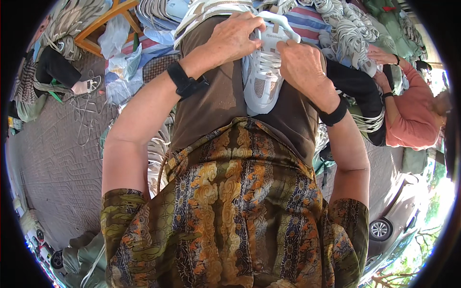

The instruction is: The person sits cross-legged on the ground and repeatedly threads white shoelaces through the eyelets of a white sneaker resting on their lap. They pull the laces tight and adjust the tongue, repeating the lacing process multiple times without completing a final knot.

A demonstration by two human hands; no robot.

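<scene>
A white and beige sneaker [263, 93] rests between my thighs, its toe toward me and its tongue [273, 36] standing up at the far end. White laces [269, 62] cross its front. My left hand [236, 37] grips the sneaker's upper left side, with thumb and fingers bent at the collar. On the other side, my right hand [303, 65] has its fingertips pinched together beside the tongue, by the upper eyelets. What lies between those right fingertips is hidden.
Bundles of pale laced shoe parts [353, 38] lie beyond my knees on a striped cloth [307, 19]. At the right sits a person in a pink top [415, 113], hands at a bundle. A wooden stool [103, 26] and plastic bags [125, 62] stand at the far left.
</scene>
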